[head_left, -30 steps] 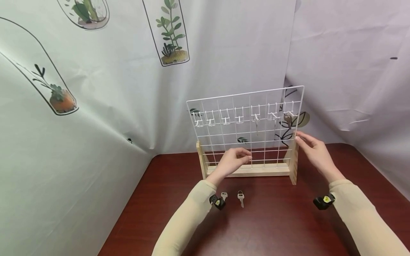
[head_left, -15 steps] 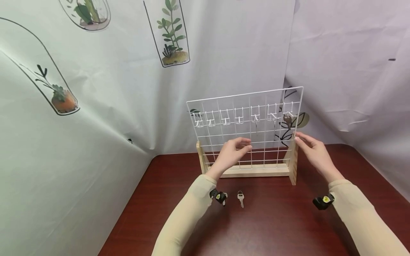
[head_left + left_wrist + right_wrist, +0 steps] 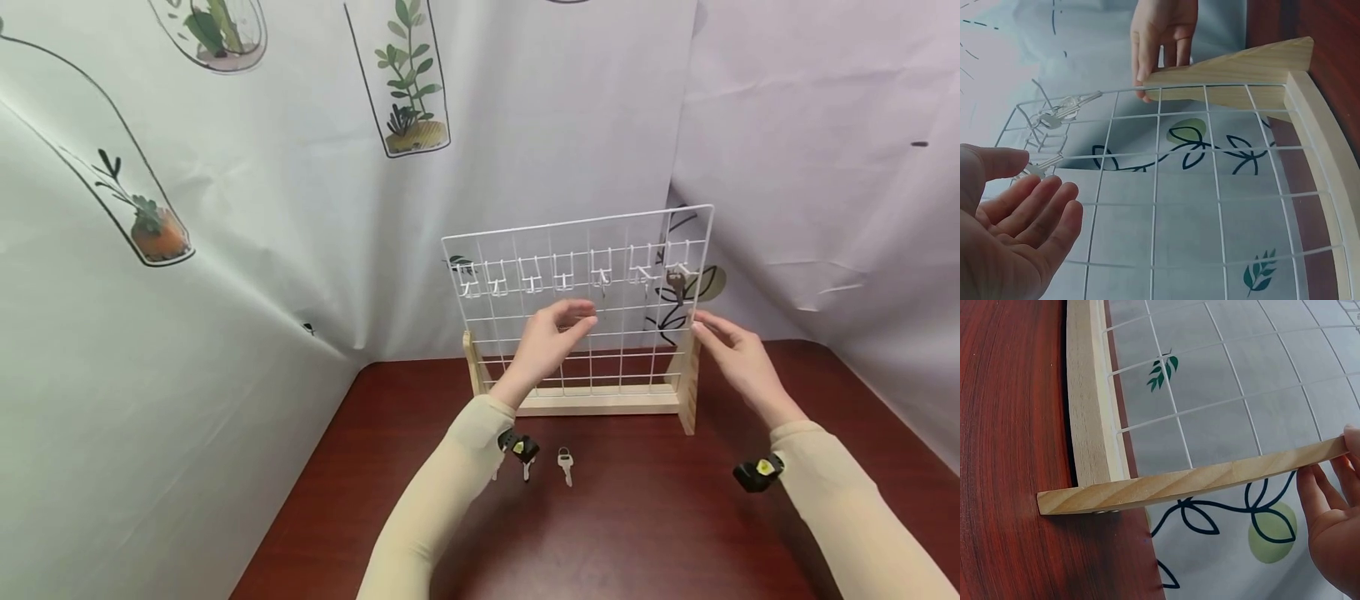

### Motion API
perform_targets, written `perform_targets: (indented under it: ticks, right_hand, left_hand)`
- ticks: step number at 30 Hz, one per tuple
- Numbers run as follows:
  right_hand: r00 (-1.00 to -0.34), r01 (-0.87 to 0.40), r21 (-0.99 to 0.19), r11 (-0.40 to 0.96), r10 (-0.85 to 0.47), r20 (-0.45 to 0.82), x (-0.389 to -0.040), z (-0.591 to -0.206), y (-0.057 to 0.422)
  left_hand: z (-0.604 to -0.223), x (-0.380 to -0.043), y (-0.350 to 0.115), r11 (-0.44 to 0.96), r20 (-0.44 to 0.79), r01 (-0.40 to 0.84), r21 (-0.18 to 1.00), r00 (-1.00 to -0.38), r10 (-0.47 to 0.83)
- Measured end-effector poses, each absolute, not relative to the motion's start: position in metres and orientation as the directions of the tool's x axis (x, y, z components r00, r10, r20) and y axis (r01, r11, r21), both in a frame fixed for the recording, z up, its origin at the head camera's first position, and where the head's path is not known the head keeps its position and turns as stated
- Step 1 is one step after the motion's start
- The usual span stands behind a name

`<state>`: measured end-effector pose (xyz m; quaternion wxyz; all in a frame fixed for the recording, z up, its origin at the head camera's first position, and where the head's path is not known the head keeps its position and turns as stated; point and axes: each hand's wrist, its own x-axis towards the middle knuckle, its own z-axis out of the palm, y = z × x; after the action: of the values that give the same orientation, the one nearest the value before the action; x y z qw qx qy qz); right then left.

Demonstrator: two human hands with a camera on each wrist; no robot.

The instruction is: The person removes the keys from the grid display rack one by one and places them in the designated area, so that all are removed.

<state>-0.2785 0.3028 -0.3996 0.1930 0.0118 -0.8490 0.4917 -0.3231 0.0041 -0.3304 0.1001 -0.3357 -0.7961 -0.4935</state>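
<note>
A white wire grid rack point(image 3: 577, 222) stands upright in a wooden stand point(image 3: 607, 406), with a row of white hooks near its top. One key point(image 3: 677, 286) hangs from the rightmost hook. My left hand point(image 3: 551, 337) is raised before the grid's middle, thumb apart from loosely bent fingers and nothing visible between them. Just past its thumb in the left wrist view hangs another key point(image 3: 1052, 162). My right hand point(image 3: 738, 367) pinches the top of the stand's right wooden side post point(image 3: 1222, 475), thumb on one side and fingers on the other.
A key point(image 3: 566, 468) lies on the dark red table point(image 3: 637, 517) before the rack. Another key point(image 3: 527, 470) lies to its left, partly covered by the left wrist camera point(image 3: 525, 448). White plant-printed cloth point(image 3: 300, 167) surrounds the table's back and sides.
My left hand has risen along the front of the grid toward the hooks, and its thumb and fingers have spread a little wider. The right hand stays on the side post.
</note>
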Motion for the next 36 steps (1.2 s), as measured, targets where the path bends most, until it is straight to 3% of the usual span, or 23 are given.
perform_targets:
  ticks: [20, 36]
  right_hand:
    - [-0.919, -0.208, -0.818, 0.536, 0.179, 0.351, -0.277, -0.402, 0.304]
    - [-0.919, -0.211, -0.820, 0.533, 0.176, 0.352, -0.279, -0.401, 0.304]
  left_hand:
    - [-0.322, -0.331, 0.028, 0.199, 0.426, 0.514, 0.834, -0.831, 0.358]
    - [-0.319, -0.334, 0.035, 0.131, 0.441, 0.505, 0.853, -0.832, 0.338]
